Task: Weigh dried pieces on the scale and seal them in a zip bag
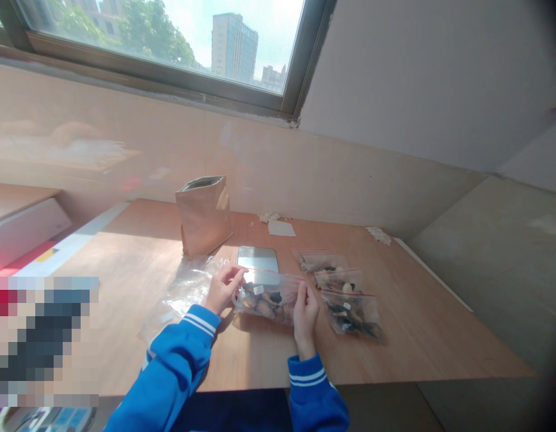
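Note:
Between my two hands hangs a clear zip bag [269, 303] of brown and dark dried pieces, with a small white label on it. My left hand [224, 287] pinches its upper left corner, and my right hand [306, 309] grips the upper right end. Behind the bag lies a flat silver-topped scale [258, 259], partly covered by it. To the right, three similar filled zip bags overlap on the table; the nearest zip bag [353, 315] has a red seal line. Loose clear plastic bags [190, 291] lie left of my left hand.
A brown paper pouch [203, 219] stands upright with its top open at the back left of the wooden table [417, 336]. A white paper piece [282, 228] and crumpled tissue [378, 235] lie near the wall. The table's front edge runs close below my forearms.

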A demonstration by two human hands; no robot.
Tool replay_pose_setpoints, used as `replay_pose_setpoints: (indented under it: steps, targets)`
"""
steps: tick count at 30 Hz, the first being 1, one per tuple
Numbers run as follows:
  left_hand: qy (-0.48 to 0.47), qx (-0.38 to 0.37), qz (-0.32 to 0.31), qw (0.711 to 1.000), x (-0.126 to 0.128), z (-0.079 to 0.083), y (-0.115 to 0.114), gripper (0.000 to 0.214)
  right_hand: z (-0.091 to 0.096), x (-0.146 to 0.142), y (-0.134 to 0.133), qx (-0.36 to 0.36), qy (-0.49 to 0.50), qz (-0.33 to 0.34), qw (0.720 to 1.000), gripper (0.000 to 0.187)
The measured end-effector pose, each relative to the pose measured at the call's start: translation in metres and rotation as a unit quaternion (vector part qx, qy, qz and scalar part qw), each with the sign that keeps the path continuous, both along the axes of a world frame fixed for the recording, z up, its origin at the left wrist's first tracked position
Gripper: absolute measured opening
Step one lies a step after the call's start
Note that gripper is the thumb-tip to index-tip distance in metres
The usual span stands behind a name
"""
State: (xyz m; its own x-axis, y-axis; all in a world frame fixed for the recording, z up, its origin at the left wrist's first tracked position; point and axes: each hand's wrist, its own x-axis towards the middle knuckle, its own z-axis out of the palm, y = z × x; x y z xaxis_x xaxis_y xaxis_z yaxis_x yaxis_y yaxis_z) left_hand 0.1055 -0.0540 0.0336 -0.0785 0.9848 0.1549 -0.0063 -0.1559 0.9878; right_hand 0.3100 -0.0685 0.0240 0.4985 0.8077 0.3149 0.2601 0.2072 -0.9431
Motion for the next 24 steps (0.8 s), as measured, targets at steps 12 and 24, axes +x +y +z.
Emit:
replay_pose_setpoints:
  steps: [12,24]
  targets:
    - [0.013,0.026,0.004,1.0,0.001,-0.0052,-0.0005,0.027,0.0007,0.0,-0.0019,0.0,0.03,0.008,1.0,0.057]
    - [0.027,0.028,0.015,0.999,0.0027,-0.0013,-0.0052,0.025,0.003,-0.0001,-0.004,-0.012,0.039,0.019,0.999,0.055]
